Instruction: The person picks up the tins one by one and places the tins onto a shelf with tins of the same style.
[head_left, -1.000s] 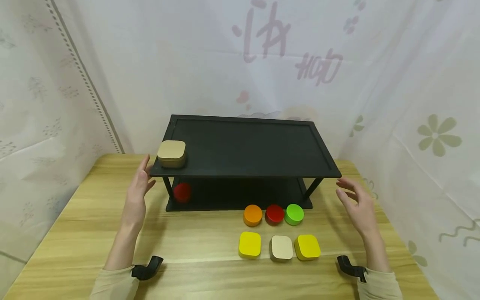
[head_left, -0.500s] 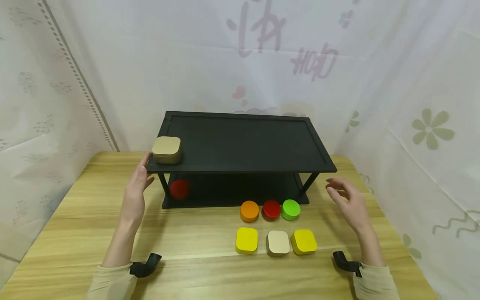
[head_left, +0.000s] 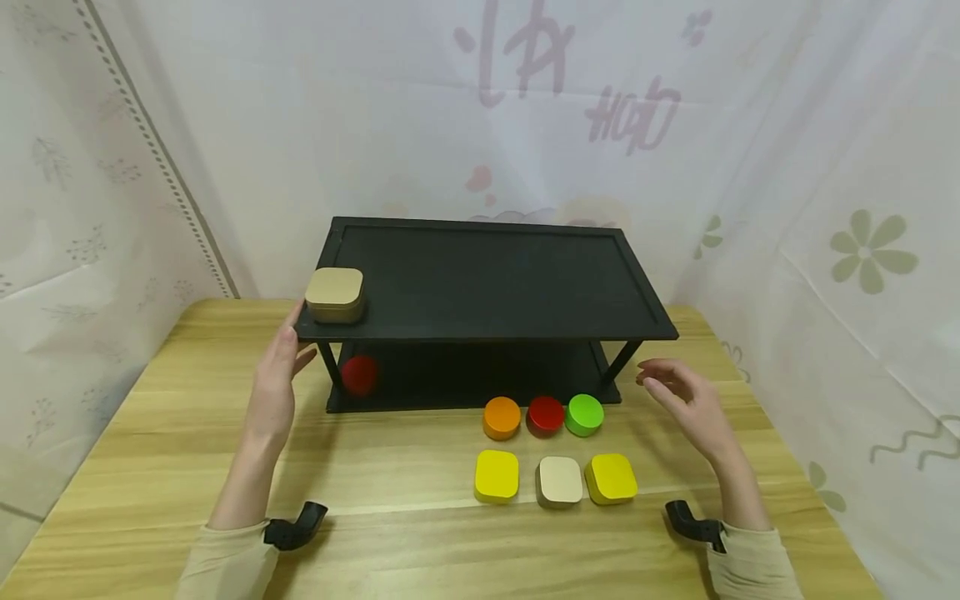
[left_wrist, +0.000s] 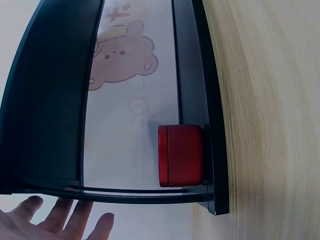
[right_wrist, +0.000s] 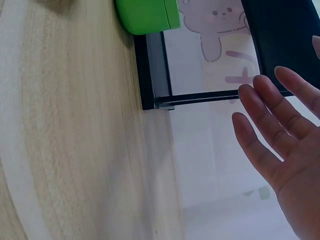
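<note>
A black two-tier shelf [head_left: 487,283] stands on the wooden table. My left hand [head_left: 273,387] is at its left end, fingers extended right at the upper board's edge; the left wrist view shows these fingers [left_wrist: 78,215] beside the end frame. Near that corner a beige square tin [head_left: 335,294] sits on the top board. Below it, a round red tin [left_wrist: 182,156] rests on the lower board. Off the shelf's right end, my right hand [head_left: 690,404] hovers with relaxed fingers and holds nothing. The green round tin [head_left: 584,415] is the closest tin to it.
Along the shelf's front lie orange [head_left: 502,417] and red [head_left: 545,416] round tins beside the green one. In a nearer row are two yellow square tins, one left [head_left: 497,477] and one right [head_left: 611,478], with a beige one [head_left: 558,482] between. Printed cloth [head_left: 420,125] hangs behind.
My left hand has come in against the shelf's left end. My right hand has moved left, closer to the shelf's right end. The head view has shifted slightly; the tins stay put.
</note>
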